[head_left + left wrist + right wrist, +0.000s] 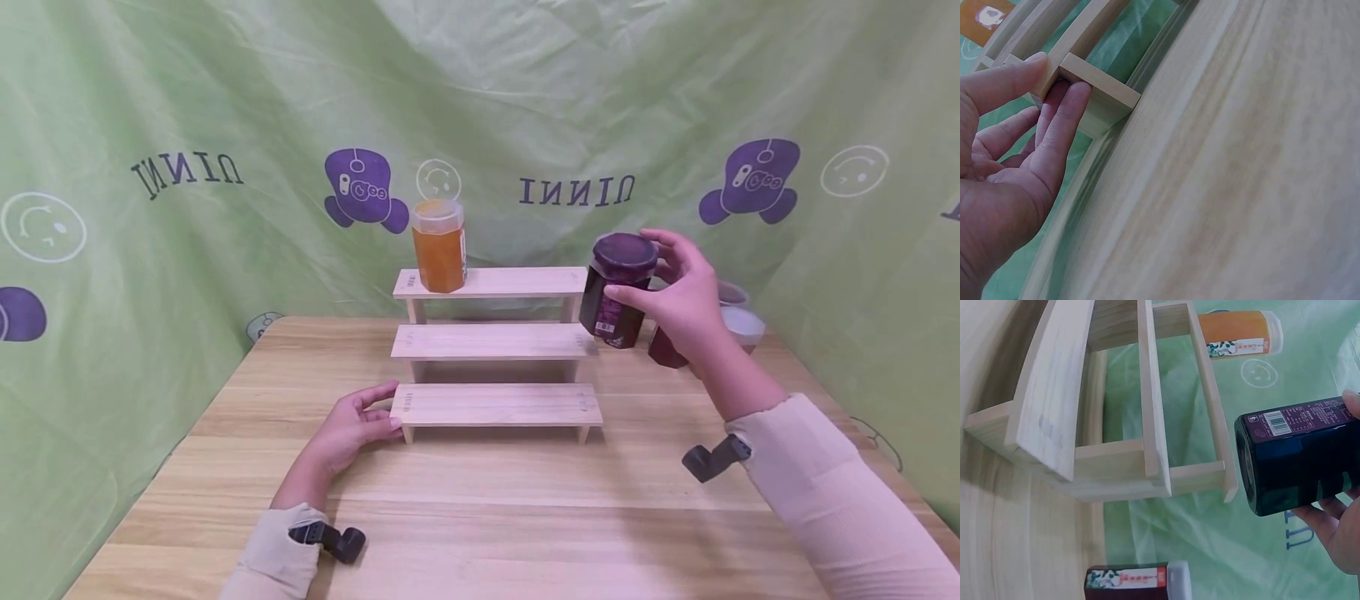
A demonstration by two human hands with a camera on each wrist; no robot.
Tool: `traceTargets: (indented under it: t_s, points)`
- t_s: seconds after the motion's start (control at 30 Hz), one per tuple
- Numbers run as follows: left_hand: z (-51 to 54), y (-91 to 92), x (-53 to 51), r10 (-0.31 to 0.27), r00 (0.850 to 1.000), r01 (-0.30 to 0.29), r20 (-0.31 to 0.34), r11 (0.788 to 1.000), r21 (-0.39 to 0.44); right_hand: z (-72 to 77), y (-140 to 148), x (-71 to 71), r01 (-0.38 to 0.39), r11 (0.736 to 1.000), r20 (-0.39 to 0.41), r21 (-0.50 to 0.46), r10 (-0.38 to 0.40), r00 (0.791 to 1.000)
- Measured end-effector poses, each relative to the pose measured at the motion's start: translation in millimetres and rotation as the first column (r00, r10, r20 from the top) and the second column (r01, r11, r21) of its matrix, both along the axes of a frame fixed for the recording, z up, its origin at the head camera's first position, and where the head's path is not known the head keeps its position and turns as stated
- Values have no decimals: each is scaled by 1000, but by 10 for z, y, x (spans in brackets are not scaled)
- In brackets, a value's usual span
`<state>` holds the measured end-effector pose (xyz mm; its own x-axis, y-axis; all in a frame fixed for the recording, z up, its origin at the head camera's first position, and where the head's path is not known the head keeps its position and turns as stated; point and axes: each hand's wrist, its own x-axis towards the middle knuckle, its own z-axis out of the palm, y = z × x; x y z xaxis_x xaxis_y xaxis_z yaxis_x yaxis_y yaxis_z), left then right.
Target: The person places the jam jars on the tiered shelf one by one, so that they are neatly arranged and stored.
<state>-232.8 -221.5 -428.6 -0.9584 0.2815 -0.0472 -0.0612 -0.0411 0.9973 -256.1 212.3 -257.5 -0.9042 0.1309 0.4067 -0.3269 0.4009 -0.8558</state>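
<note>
There was one stepped wooden display stand [491,340], with three shelf boards [497,404]. One octagonal orange-filled jar [439,250] and one dark purple jar [1300,456] showed clearly; at least one more dark jar with a white lid [1179,581] stood by, though overlap hid the exact count of the others. Two hands were in view, one left hand [348,429] and one right hand [686,296], with two pale sleeves [277,546] and two black wrist cameras [345,543]. There was one wooden table [495,517]. The head view showed two whole purple cartoon figures [367,187] and three whole smiley faces [43,227].
</note>
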Motion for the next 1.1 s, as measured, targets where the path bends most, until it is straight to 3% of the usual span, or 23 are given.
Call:
traceTargets:
  t_s: [0.7, 1.1]
  points:
    - [1, 2, -12, 6, 1000, -6, 8, 1000, -6, 174, -304, -325, -28, 999, -3, -39, 28, 1000]
    - [19, 0, 4, 7, 1000, -6, 6, 1000, -19, 155, -414, -544, -30, 999, 37, -29, 31, 999]
